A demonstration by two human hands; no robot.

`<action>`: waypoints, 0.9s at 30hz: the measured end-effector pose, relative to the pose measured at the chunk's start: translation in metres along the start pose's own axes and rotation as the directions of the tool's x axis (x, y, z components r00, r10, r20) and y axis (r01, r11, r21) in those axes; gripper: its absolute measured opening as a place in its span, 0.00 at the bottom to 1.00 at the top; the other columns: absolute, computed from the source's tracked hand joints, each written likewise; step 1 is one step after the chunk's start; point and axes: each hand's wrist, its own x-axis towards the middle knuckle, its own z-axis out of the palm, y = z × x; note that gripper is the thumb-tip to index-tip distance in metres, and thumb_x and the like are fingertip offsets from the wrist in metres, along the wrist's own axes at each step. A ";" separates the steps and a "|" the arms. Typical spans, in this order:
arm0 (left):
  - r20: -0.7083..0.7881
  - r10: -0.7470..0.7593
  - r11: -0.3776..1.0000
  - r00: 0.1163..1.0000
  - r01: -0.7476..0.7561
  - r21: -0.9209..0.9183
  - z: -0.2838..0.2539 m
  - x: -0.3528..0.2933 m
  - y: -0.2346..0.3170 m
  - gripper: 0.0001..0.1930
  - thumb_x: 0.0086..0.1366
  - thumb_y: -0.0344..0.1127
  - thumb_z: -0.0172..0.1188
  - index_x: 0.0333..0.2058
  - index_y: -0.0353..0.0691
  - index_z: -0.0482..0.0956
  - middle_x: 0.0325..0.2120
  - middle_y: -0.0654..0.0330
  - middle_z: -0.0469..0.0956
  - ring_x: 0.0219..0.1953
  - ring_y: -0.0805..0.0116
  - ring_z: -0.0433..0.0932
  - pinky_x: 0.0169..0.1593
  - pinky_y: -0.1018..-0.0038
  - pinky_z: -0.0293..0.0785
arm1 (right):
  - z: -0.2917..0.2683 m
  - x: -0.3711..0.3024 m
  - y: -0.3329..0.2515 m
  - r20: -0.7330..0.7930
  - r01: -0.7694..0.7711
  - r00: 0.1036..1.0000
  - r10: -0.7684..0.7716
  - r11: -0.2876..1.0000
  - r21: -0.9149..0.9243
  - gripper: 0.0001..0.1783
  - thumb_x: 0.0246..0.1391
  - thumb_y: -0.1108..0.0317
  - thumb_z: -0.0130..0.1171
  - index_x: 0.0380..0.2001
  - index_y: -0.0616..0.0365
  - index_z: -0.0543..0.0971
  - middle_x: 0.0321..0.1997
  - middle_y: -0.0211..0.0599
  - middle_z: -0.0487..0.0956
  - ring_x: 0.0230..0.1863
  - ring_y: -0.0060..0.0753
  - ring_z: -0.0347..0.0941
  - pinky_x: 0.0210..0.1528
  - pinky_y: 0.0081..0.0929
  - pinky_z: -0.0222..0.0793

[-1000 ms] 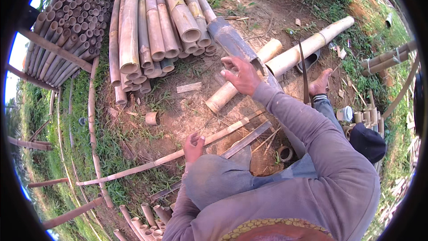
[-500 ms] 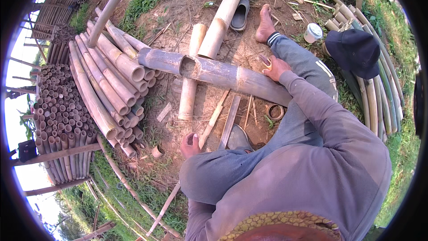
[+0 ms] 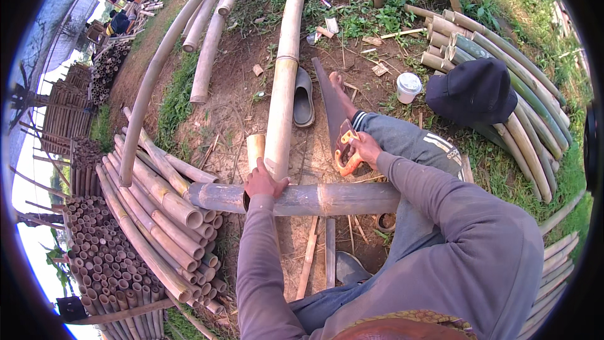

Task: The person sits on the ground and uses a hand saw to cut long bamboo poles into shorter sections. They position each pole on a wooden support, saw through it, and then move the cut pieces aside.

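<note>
A dark grey bamboo pole point(image 3: 296, 200) lies crosswise before me, its right end by my right leg. My left hand point(image 3: 264, 181) rests on it with fingers stretched past the far edge, beside a cut opening in its wall. In my right hand point(image 3: 366, 151) is the orange handle of a handsaw point(image 3: 331, 108). The blade stands clear of the pole, pointing away from me beside my bare foot. A pale bamboo pole point(image 3: 286, 82) runs away from the dark one, next to a short bamboo piece point(image 3: 255, 146).
Stacked bamboo poles point(image 3: 160, 204) lie on the left, and more point(image 3: 535, 132) on the right under a dark hat point(image 3: 472, 92). A lidded white cup point(image 3: 409, 87) and an empty grey clog point(image 3: 304, 102) are on the ground. Split bamboo strips point(image 3: 308, 258) lie nearer me.
My left hand has gone from beside my knee onto the dark pole. The saw, barely visible before, now shows its whole blade in my right hand. The view has shifted too.
</note>
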 end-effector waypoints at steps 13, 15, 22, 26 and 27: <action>0.037 0.094 0.876 0.995 -0.065 -0.477 -0.090 0.044 -0.057 0.48 0.44 0.48 0.81 0.62 0.35 0.71 0.49 0.44 0.85 0.52 0.50 0.85 0.56 0.60 0.81 | -0.005 -0.042 -0.024 -0.041 0.025 0.992 -0.118 0.513 -0.858 0.33 0.60 0.49 0.64 0.56 0.67 0.74 0.56 0.64 0.79 0.63 0.60 0.76 0.64 0.51 0.70; 0.068 0.147 0.754 0.987 -0.068 -0.653 -0.131 0.008 -0.084 0.44 0.45 0.45 0.81 0.61 0.33 0.74 0.49 0.46 0.85 0.52 0.55 0.84 0.56 0.64 0.80 | 0.003 -0.049 -0.026 0.038 0.142 0.970 -0.242 0.430 -0.892 0.34 0.60 0.48 0.65 0.57 0.66 0.75 0.57 0.63 0.79 0.63 0.60 0.75 0.65 0.51 0.70; 0.165 -0.018 0.900 0.986 0.088 -0.427 -0.182 -0.272 -0.132 0.52 0.37 0.45 0.80 0.64 0.32 0.72 0.51 0.47 0.84 0.53 0.57 0.84 0.59 0.60 0.78 | 0.079 -0.038 -0.055 0.147 0.323 0.945 -0.292 0.904 -0.279 0.46 0.58 0.32 0.64 0.60 0.66 0.77 0.54 0.56 0.81 0.62 0.51 0.77 0.65 0.42 0.70; 0.249 -0.165 0.911 0.954 0.244 -0.334 -0.137 -0.408 -0.144 0.59 0.34 0.44 0.79 0.69 0.39 0.63 0.53 0.41 0.82 0.53 0.43 0.85 0.58 0.53 0.81 | 0.196 -0.052 -0.094 0.284 -0.384 0.918 0.277 0.798 0.464 0.57 0.46 0.26 0.72 0.61 0.69 0.77 0.57 0.55 0.83 0.58 0.45 0.81 0.63 0.37 0.73; 0.270 -0.184 0.890 0.945 0.277 -0.363 -0.127 -0.419 -0.136 0.59 0.35 0.44 0.79 0.70 0.39 0.62 0.53 0.41 0.81 0.53 0.43 0.84 0.58 0.53 0.81 | 0.223 -0.048 -0.075 0.225 -0.365 0.930 0.290 0.796 0.483 0.56 0.44 0.28 0.74 0.61 0.67 0.77 0.56 0.53 0.83 0.57 0.44 0.81 0.61 0.37 0.74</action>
